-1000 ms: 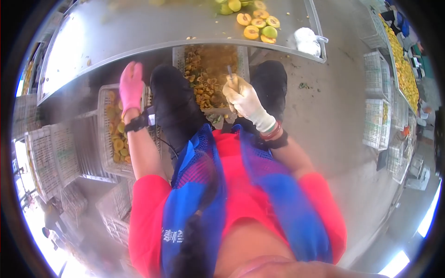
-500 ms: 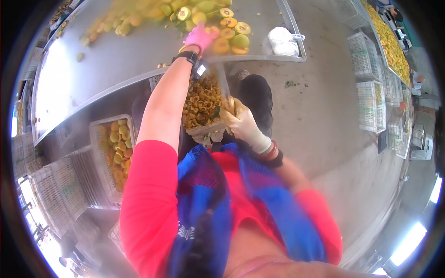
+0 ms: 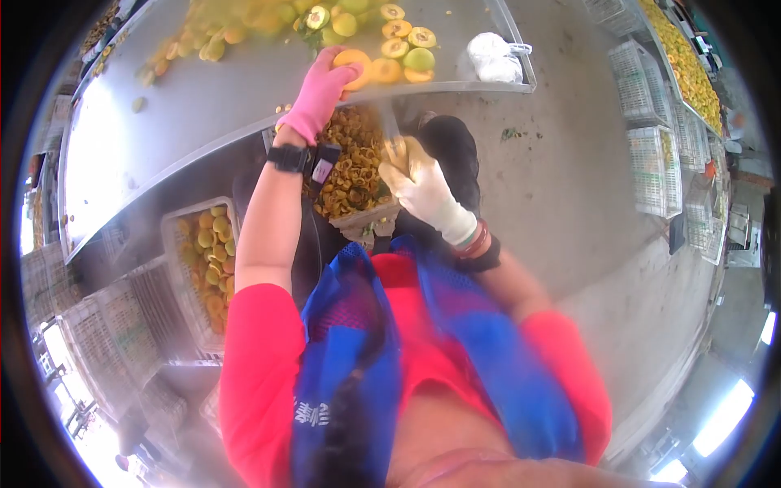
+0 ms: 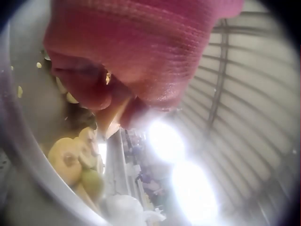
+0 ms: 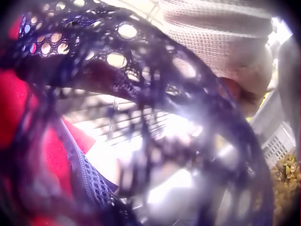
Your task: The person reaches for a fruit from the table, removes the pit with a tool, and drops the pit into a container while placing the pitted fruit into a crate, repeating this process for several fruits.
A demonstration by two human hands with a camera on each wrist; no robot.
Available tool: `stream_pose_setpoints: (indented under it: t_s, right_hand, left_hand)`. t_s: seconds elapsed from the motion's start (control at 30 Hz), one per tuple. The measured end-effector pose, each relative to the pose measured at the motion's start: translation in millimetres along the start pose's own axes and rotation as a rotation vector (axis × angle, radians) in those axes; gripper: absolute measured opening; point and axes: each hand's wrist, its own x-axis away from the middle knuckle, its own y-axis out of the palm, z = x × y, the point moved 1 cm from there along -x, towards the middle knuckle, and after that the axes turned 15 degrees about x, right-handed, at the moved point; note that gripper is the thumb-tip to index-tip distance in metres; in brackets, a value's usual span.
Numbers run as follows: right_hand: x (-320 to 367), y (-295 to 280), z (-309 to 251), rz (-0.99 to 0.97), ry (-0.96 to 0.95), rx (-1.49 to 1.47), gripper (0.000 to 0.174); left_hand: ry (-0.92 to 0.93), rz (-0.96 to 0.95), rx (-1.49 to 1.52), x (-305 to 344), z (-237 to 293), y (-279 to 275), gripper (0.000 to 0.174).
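Note:
In the head view my pink-gloved left hand (image 3: 317, 91) grips a yellow peach half (image 3: 353, 68) just above the metal table's near edge. The left wrist view shows the curled glove fingers (image 4: 84, 82) around a pale yellow piece (image 4: 112, 117). More cut peach halves (image 3: 396, 30) and a green peach (image 3: 419, 59) lie beside that hand. My white-gloved right hand (image 3: 423, 191), in front of my body, grips a tool with a brownish handle (image 3: 396, 152) and a narrow grey end pointing up toward the table. Mesh vest cloth (image 5: 117, 61) mostly covers the right wrist view.
The metal table (image 3: 187, 89) spans the front, with a peach pile (image 3: 236, 20) at its back and a white bundle (image 3: 495, 58) at its right corner. Between my legs stands a crate of brown-yellow scraps (image 3: 354, 167). A crate of peaches (image 3: 213, 252) stands left. Stacked crates (image 3: 653, 171) line the right.
My left hand has gone from beside the left crate up to the peaches on the table, then drawn back slightly with a peach half. The right hand keeps its tool, moving only slightly.

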Motion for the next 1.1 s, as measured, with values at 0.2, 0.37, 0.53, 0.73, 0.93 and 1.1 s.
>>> stream_pose_setpoints:
  t_s: [0.2, 0.37, 0.53, 0.73, 0.93, 1.1]
  right_hand:
    - [-0.7, 6.6, -36.7, -0.066, -0.092, 0.149, 0.016]
    - [2.1, 12.4, -38.0, 0.023, -0.476, 0.477, 0.014]
    - [10.1, 22.3, -33.6, 0.040, -0.407, 0.429, 0.013]
    - [15.7, 28.3, -42.3, -0.046, -0.181, 0.087, 0.017]
    - [23.7, 13.5, -72.7, -0.434, 0.288, -0.171, 0.012]
    - [17.7, 5.2, -52.4, -0.803, 0.369, -0.561, 0.013]
  left_hand:
    - [0.114, -0.104, 0.355, 77.8, -17.7, -4.1, 0.037]
    - [0.104, -0.095, 0.400, 116.5, -5.6, 7.0, 0.041]
    - [0.445, -0.059, 0.143, 126.4, -8.6, 17.2, 0.055]
    - [0.431, 0.025, 0.223, 122.6, -23.0, 25.6, 0.061]
    - [0.364, 0.039, 0.246, 132.6, -18.6, 26.4, 0.060]
    - [0.412, -0.118, 0.188, 136.6, -17.4, 14.7, 0.058]
